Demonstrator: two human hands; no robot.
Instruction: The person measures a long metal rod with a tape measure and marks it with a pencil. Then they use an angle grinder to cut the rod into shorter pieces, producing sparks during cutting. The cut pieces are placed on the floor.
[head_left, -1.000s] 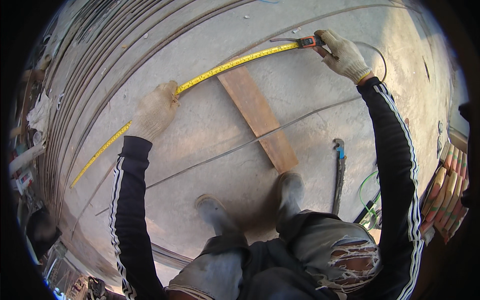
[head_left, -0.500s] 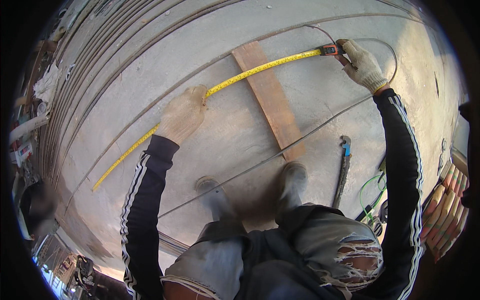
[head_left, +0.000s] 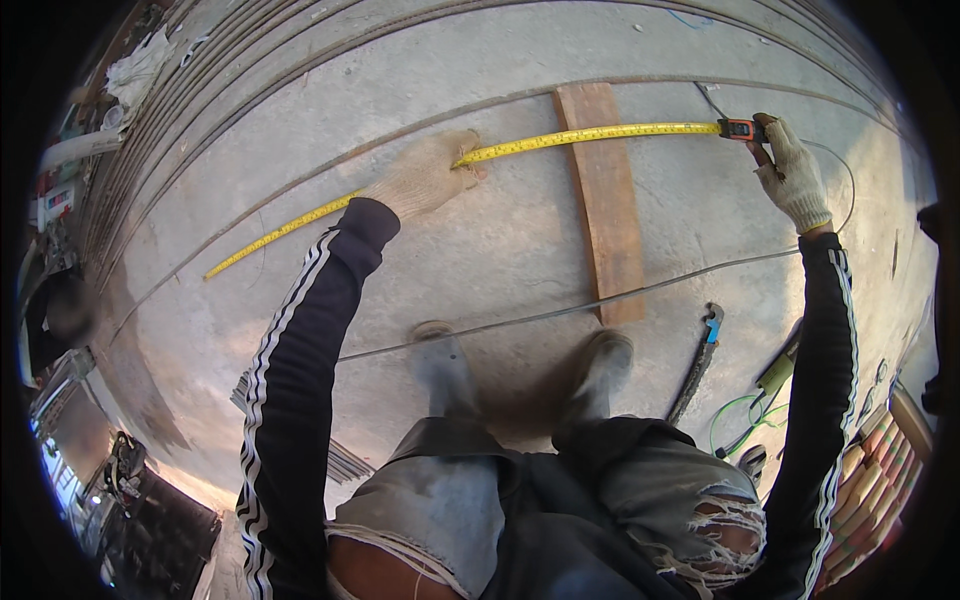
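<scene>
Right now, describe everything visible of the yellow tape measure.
The yellow tape measure has a boxy black and orange case and a long, extended blade, seemingly metal, with dark markings. The right hand, in a cream knitted glove, holds the case; the left hand, gloved alike, grips the blade partway, its free end toward lower left. It crosses over a flat brown board; contact is unclear.

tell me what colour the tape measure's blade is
The blade is yellow with dark markings; it shows best in the head view.
</scene>
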